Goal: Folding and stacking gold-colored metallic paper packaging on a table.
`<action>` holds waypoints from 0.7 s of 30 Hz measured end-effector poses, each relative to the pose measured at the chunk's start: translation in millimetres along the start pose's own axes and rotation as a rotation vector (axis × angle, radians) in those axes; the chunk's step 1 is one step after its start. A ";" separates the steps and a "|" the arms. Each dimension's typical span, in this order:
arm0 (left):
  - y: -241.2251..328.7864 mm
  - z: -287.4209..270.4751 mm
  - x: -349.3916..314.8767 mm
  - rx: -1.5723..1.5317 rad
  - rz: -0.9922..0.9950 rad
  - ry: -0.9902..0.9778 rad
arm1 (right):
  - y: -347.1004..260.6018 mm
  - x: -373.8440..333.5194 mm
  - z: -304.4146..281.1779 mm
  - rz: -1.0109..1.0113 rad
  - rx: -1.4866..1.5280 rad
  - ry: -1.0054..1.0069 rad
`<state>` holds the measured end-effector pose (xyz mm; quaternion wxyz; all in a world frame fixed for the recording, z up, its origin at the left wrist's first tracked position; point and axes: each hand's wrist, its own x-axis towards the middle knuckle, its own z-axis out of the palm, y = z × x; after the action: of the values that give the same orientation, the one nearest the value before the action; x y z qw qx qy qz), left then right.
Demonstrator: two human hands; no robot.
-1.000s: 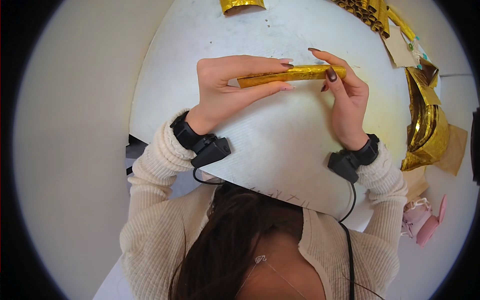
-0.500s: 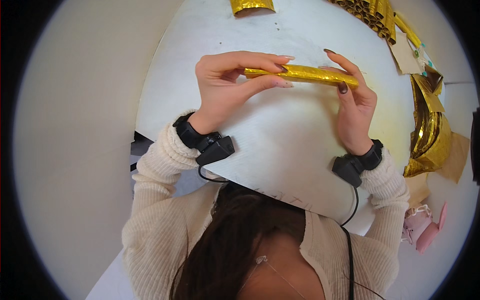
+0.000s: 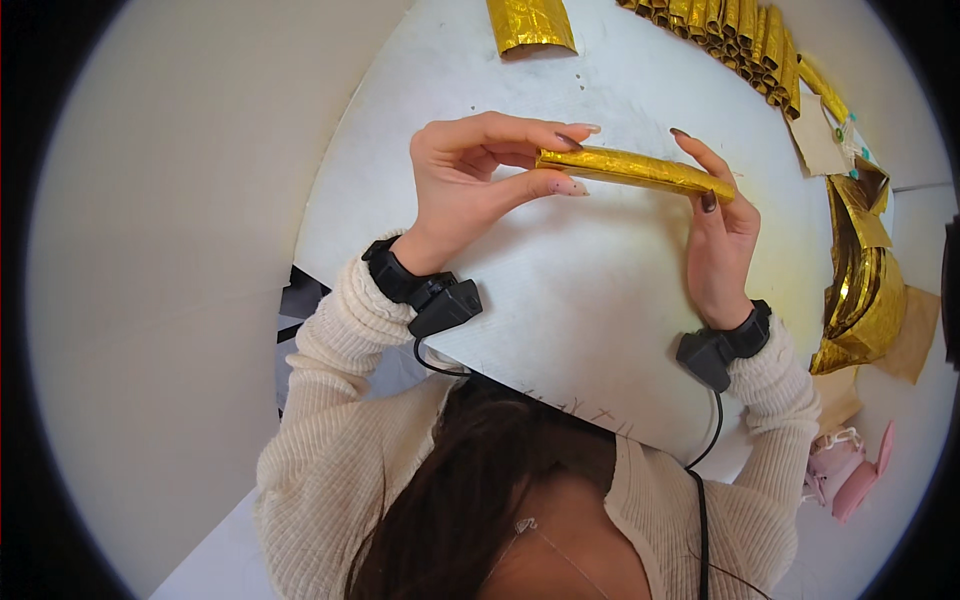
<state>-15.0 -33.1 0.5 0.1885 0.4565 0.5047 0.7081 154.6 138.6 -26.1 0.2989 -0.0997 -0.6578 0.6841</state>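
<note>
Between my two hands, above the white table, I hold a narrow tube of shiny gold foil paper (image 3: 640, 170). My left hand (image 3: 465, 180) pinches its left end between thumb and fingers. At the other end, my right hand (image 3: 722, 235) grips the tube with the thumb on the near side and fingers behind. The tube lies sideways, its right end a little nearer to me. Each wrist wears a black strap with a small dark box.
A curved gold foil sheet (image 3: 532, 28) lies at the far edge of the white table (image 3: 580, 300). Far right is a pile of gold tubes (image 3: 755, 45). Stacked gold sheets (image 3: 860, 290) and brown paper (image 3: 912, 330) lie at the right, near a pink pouch (image 3: 838, 470).
The view has shifted slightly, and both hands with the tube appear a little farther right and lower. My left fingers now sit closer to the tube's left end.
</note>
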 end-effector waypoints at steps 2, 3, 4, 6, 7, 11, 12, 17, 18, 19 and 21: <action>-2.4 -0.7 1.1 -0.009 0.032 -0.001 | 0.6 0.3 0.6 0.003 0.009 -0.008; -2.9 -0.8 1.7 -0.020 0.061 -0.002 | 1.4 0.8 0.9 -0.016 0.005 -0.004; -1.8 -1.3 1.7 -0.020 0.062 -0.003 | 1.7 1.0 1.3 -0.033 0.002 0.002; 1.2 -2.3 1.4 0.094 0.020 -0.036 | -1.0 1.4 3.5 -0.013 0.025 0.002; 1.4 -1.8 1.2 0.095 0.020 -0.037 | -2.6 1.7 4.3 0.007 0.047 0.002; 0.9 -0.4 0.7 0.073 -0.006 0.022 | -4.3 4.0 1.9 0.021 0.078 0.002; 1.2 -0.4 0.9 0.060 -0.009 0.040 | -2.6 3.8 0.0 0.014 0.064 0.037; 1.0 -6.1 1.6 0.043 0.004 0.057 | 2.5 2.8 -2.9 -0.086 0.007 0.025; -0.1 -7.2 1.2 0.047 0.024 0.017 | 2.0 1.9 -2.0 -0.062 0.050 0.047; 0.4 -6.6 1.6 0.046 0.027 0.019 | 1.4 1.1 -2.3 -0.037 0.092 0.067; 1.4 -5.0 2.6 0.032 -0.037 0.069 | 1.7 -0.6 -5.0 -0.082 0.017 0.055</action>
<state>-20.3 -34.5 2.6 0.1765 0.4255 0.5305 0.7115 157.2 142.6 -28.5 0.3455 -0.0888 -0.6470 0.6739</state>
